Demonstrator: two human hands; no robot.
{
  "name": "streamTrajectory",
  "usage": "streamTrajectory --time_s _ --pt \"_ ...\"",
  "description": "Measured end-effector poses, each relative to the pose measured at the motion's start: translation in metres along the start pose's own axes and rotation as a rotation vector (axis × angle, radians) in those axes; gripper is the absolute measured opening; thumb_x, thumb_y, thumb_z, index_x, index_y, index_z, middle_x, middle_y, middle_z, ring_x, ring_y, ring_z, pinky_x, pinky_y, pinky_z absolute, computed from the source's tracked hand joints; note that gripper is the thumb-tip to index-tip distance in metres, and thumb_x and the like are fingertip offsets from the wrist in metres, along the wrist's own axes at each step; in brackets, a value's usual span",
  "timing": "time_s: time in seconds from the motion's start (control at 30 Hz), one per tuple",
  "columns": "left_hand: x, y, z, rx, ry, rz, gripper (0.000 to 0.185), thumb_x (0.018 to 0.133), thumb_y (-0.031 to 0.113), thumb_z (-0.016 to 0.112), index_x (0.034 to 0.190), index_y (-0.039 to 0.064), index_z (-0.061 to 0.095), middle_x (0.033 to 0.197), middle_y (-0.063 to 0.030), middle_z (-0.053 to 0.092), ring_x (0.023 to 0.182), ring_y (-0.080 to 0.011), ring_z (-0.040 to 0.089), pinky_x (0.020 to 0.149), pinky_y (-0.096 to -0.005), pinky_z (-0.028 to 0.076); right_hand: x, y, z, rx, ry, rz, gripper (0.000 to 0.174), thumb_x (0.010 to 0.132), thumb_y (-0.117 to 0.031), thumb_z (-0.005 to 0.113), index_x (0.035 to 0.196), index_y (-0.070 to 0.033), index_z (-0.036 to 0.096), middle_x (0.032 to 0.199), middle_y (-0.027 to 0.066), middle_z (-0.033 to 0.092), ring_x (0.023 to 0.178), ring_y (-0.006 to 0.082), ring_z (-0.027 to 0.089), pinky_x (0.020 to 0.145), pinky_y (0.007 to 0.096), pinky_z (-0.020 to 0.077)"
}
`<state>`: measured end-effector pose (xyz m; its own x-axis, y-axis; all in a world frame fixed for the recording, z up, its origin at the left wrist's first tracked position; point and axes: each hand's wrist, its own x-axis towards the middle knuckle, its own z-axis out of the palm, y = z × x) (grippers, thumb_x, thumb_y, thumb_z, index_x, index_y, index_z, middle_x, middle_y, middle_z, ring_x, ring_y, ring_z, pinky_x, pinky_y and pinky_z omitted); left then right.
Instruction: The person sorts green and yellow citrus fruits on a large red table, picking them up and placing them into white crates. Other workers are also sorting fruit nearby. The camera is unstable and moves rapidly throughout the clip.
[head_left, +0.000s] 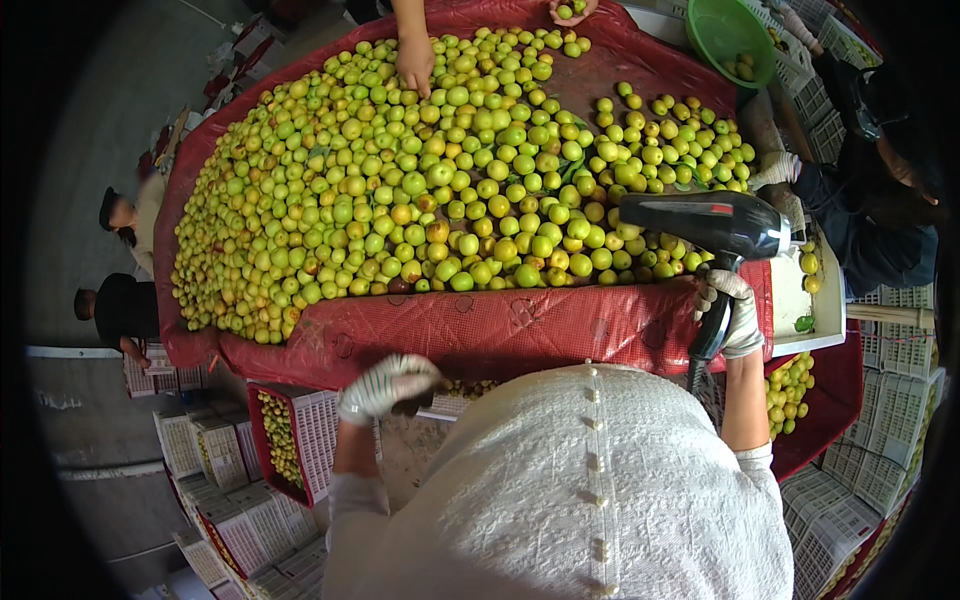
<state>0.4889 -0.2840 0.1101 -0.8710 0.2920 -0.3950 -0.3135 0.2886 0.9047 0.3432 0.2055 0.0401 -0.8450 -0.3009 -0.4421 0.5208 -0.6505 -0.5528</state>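
Note:
My right hand (730, 307), in a white work glove, grips the handle of a black hair dryer (701, 221). The dryer's nozzle points left above a broad heap of round yellow-green fruits (390, 195), some with brown patches. The heap lies on a table covered with a red plastic sheet (480, 330). My left hand (391, 384), in a striped white glove with a dark underside, hovers by the sheet's near edge, apart from the fruits. Motion blurs it, and its fingertips are partly hidden, so whether it holds anything is unclear.
Across the table, another person's hand (416, 64) reaches into the fruits; another hand (574, 11) holds several. At right, a co-worker's gloved hand (776, 169) is near a white tray (832, 330). A green basin (731, 37) stands beyond. Plastic crates (315, 442) of fruit stand below left.

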Motion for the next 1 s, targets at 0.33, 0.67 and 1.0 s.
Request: streamTrajectory --time_s 0.33,0.67,1.0 --pt "-0.034 -0.095 0.001 0.481 0.181 -0.675 0.037 0.090 0.037 0.059 0.105 0.005 0.067 0.086 -0.0062 0.066 0.077 -0.0133 0.062 0.068 -0.0289 0.053 0.032 -0.014 0.033 -0.136 -0.091 0.029 0.020 0.082 -0.015 0.065 0.097 -0.002 0.060 0.067 0.0066 0.057 0.054 0.0205 0.058 0.052 0.0358 0.0559" --pt "0.090 0.059 -0.018 0.088 0.123 -0.054 0.044 0.096 0.027 0.052 0.131 0.000 0.050 0.114 -0.0107 0.063 0.100 -0.0166 0.060 0.083 -0.0294 0.050 0.033 0.013 0.070 -0.098 -0.142 0.074 0.031 0.087 -0.032 0.062 0.094 -0.002 0.058 0.068 0.0049 0.056 0.057 0.0175 0.056 0.057 0.0353 0.0539" --pt "0.133 0.058 -0.002 0.091 -0.006 -0.109 0.043 0.098 0.028 0.048 0.131 0.001 0.049 0.120 -0.0115 0.061 0.105 -0.0191 0.060 0.086 -0.0309 0.050 0.026 0.022 0.070 -0.047 -0.087 0.004 0.037 0.084 -0.036 0.066 0.099 -0.002 0.060 0.066 0.0060 0.057 0.056 0.0177 0.058 0.055 0.0340 0.0549"
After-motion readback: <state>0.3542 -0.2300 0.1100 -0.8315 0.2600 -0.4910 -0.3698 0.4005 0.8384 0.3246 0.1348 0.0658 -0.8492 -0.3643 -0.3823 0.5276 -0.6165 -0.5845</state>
